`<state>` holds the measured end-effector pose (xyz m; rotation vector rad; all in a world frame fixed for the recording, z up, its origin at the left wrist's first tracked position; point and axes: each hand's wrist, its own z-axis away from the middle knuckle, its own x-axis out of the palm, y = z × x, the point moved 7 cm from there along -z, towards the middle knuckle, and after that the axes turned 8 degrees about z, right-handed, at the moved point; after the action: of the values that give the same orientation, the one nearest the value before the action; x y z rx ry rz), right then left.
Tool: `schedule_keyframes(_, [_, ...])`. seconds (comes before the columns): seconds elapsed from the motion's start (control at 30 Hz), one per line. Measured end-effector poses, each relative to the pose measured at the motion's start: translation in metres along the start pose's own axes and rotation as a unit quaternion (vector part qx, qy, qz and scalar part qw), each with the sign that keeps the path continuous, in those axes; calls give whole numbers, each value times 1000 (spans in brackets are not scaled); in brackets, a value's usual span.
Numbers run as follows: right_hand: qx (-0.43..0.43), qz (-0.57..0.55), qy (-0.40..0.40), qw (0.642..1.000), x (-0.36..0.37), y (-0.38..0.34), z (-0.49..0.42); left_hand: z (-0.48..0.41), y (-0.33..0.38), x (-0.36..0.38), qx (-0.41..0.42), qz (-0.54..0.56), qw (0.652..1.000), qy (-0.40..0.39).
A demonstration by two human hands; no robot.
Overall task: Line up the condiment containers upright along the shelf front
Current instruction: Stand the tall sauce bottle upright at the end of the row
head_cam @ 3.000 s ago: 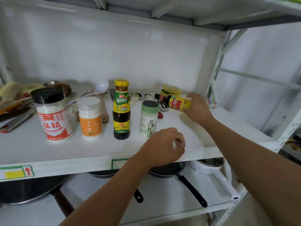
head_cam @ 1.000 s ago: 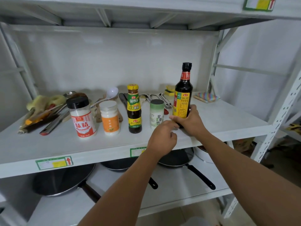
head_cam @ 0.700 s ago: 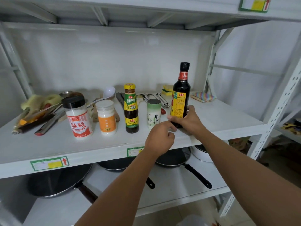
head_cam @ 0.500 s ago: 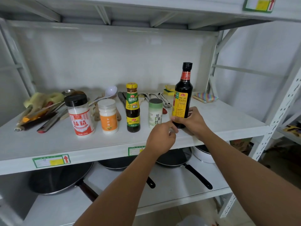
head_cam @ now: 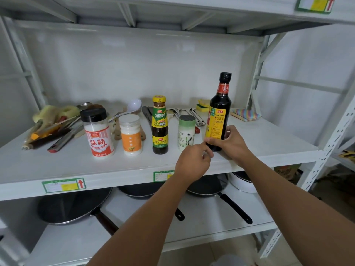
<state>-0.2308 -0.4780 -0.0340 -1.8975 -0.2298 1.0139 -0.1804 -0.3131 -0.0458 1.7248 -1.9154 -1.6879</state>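
Five containers stand upright in a row near the shelf (head_cam: 115, 169) front. At the row's right end, the right hand (head_cam: 228, 144) has its grip wrapped round the base of the tall dark bottle (head_cam: 219, 112); the left hand (head_cam: 192, 162) is loosely curled, holding nothing, beside the green-capped shaker (head_cam: 186, 135). Tall and narrow, the bottle could tip if released carelessly, knocking the shaker just beside it. The black-lidded jar (head_cam: 98, 135) reads 味精; the shaker 甘草竹; the white jar (head_cam: 130, 134) 白砂糖.
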Motion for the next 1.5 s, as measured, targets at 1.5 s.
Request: schedule_keyframes(1.5, [-35,-26,1,999,-2,0,1,-3,0,-2,-35,54,998,2])
